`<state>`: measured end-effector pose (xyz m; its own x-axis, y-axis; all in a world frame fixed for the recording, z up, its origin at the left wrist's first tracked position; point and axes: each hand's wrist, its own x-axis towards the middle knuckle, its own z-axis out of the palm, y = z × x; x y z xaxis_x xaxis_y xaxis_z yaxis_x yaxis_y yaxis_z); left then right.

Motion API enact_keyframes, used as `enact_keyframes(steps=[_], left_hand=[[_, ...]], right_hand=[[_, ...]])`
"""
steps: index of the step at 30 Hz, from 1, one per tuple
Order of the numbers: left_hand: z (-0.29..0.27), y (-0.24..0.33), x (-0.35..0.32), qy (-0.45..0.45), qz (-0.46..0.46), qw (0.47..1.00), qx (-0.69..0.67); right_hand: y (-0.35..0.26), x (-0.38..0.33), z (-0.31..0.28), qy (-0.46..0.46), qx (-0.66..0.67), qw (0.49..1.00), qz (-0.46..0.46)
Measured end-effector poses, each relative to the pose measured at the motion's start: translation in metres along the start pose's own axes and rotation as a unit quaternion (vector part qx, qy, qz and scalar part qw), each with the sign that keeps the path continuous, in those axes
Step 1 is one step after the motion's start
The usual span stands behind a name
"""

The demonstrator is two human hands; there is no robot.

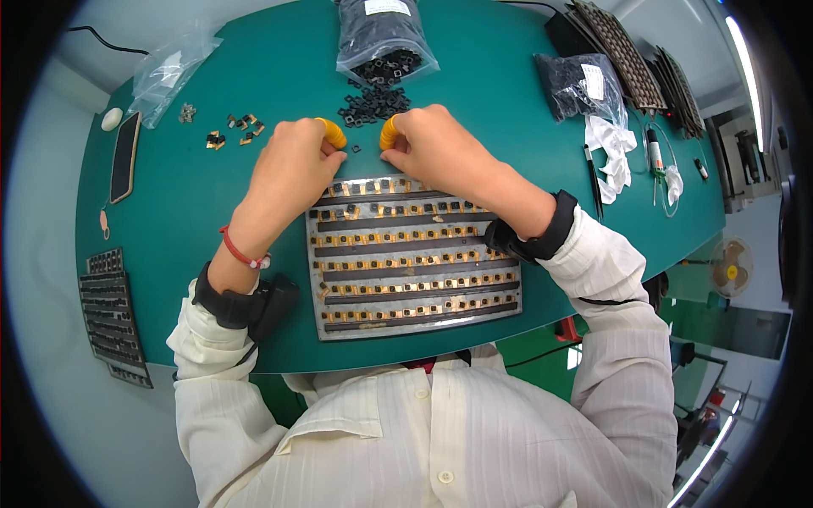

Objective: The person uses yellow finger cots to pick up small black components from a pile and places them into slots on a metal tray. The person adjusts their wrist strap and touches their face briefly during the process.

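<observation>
black parts [393,64] in clear bag [373,32], gold-tabbed pieces [398,262] rowed in tray [419,328]

Edges of my feed
I see a phone [125,158] at left, crumpled white tissue [616,151] at right, a fan [731,266] beyond.

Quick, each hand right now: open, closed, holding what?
Left hand: curled inward; can't tell whether it holds anything.
Right hand: curled inward too; can't tell whether anything's gripped.
</observation>
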<state>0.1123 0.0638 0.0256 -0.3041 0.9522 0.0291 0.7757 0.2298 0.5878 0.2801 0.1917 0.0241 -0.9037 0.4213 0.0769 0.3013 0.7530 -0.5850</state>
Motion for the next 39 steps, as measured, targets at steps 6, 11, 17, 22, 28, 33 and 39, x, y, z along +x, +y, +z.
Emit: enact_keyframes(steps=[6,11,17,22,28,33,39], left_hand=[[0.008,0.009,0.006,0.001,0.001,1.000,-0.005],[0.014,0.013,0.011,0.013,0.020,0.997,0.069],[0.016,0.029,0.005,-0.003,0.100,0.995,0.008],[0.031,0.043,-0.001,-0.026,0.211,0.977,0.015],[0.036,0.043,-0.008,-0.030,0.241,0.963,0.119],[0.028,0.057,-0.027,-0.102,0.146,0.973,0.145],[0.018,0.053,-0.022,-0.108,0.156,0.976,0.107]], right_hand=[[-0.008,0.004,-0.007,-0.033,-0.004,0.999,0.023],[-0.009,-0.005,-0.014,-0.023,-0.023,0.999,0.007],[0.003,-0.037,-0.033,0.038,-0.015,0.999,0.000],[0.004,-0.058,-0.040,0.007,0.000,0.998,0.066],[0.009,-0.059,-0.017,0.048,0.002,0.999,0.008],[0.006,-0.053,-0.006,0.049,-0.024,0.998,-0.007],[-0.008,-0.058,-0.004,0.042,-0.102,0.994,-0.009]])
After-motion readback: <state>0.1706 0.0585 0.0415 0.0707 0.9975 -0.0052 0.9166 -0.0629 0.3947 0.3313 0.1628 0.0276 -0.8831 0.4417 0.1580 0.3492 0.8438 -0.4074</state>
